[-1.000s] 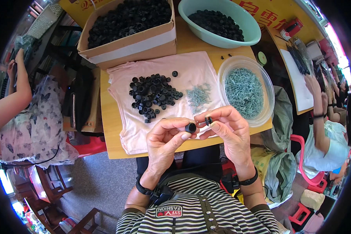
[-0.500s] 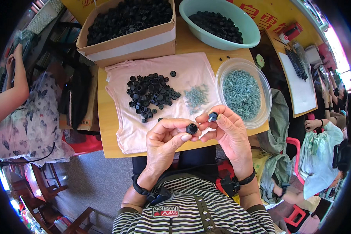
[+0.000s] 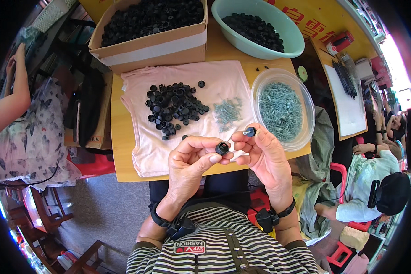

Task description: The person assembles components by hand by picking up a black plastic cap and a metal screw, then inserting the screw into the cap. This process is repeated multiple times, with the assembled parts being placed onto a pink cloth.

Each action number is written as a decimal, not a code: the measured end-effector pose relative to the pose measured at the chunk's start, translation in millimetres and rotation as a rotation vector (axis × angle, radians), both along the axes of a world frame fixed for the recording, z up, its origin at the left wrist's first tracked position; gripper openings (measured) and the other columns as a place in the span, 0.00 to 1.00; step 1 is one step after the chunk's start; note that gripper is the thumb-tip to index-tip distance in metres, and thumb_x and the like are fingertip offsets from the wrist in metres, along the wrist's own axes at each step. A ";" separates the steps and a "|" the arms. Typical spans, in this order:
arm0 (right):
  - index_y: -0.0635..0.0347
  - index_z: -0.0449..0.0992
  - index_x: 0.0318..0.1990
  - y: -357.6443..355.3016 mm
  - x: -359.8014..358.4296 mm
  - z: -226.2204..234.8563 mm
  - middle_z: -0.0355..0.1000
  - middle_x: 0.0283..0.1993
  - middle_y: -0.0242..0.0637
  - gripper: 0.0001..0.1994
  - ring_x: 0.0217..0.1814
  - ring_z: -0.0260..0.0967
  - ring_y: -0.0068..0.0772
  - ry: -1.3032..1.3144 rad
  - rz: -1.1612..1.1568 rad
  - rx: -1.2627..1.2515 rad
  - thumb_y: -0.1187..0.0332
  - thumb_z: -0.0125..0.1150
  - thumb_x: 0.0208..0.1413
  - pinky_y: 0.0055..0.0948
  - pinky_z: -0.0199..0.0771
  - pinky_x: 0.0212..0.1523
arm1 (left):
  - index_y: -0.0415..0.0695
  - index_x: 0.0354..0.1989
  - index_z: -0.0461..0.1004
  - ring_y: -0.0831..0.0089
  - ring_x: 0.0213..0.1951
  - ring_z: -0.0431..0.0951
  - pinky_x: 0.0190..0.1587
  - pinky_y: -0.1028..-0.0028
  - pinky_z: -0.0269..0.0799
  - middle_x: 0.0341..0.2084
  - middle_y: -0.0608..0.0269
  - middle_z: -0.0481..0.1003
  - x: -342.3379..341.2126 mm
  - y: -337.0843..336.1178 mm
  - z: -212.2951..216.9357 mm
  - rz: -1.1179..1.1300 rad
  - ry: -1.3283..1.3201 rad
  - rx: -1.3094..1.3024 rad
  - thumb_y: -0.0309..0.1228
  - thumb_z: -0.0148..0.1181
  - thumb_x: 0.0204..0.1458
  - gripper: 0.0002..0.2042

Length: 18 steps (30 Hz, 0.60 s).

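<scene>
Between the thumb and fingers of my left hand [image 3: 186,160] is a hollow black plastic cap [image 3: 222,148], its opening turned up toward me. My right hand [image 3: 270,157] pinches a small dark knob-like piece [image 3: 250,132] with a short silvery screw end showing at its left side. The two pieces are apart, held over the near edge of a pink cloth [image 3: 139,150]. Beyond my left hand a loose pile of black caps [image 3: 171,104] lies on the cloth. To its right is a small heap of silvery screws [image 3: 228,112].
A clear round tub [image 3: 312,119] of screws stands at right. Behind the cloth are a cardboard box [image 3: 155,55] and a pale green basin [image 3: 265,51], both holding black parts. The wooden table's edge [image 3: 123,176] is near me. Other people sit at left and right.
The knob-like piece in my right hand has turned, its screw end now pointing more to the left. My left hand keeps the cap, tilted slightly. The whole view has shifted a little.
</scene>
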State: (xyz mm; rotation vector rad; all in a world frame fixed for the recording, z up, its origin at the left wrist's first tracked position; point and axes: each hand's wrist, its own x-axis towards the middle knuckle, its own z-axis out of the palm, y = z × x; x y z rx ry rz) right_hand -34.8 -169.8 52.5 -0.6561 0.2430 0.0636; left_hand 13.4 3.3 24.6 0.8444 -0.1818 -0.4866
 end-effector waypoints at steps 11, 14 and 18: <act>0.64 0.71 0.48 1.7 -3.5 -0.8 0.75 0.42 0.44 0.12 0.39 0.74 0.28 -0.019 -0.006 0.020 0.66 0.55 0.61 0.28 0.82 0.38 | 0.38 0.41 0.71 0.66 0.37 0.80 0.40 0.72 0.78 0.38 0.50 0.77 -1.5 3.6 -0.9 -0.002 0.000 -0.004 0.23 0.62 0.52 0.10; 0.65 0.72 0.47 7.7 -5.1 3.8 0.75 0.42 0.42 0.11 0.40 0.74 0.28 -0.080 -0.075 -0.259 0.69 0.57 0.60 0.27 0.80 0.38 | 0.38 0.41 0.71 0.67 0.37 0.80 0.40 0.72 0.77 0.38 0.50 0.76 -2.1 3.5 -1.4 0.000 0.002 -0.007 0.23 0.62 0.52 0.10; 0.67 0.73 0.45 19.8 -8.3 12.7 0.76 0.43 0.40 0.11 0.40 0.76 0.28 -0.218 -0.212 -0.877 0.75 0.61 0.56 0.24 0.78 0.41 | 0.34 0.45 0.71 0.66 0.39 0.80 0.45 0.69 0.77 0.37 0.52 0.77 -1.7 6.3 -4.0 0.000 0.021 -0.053 0.20 0.60 0.52 0.12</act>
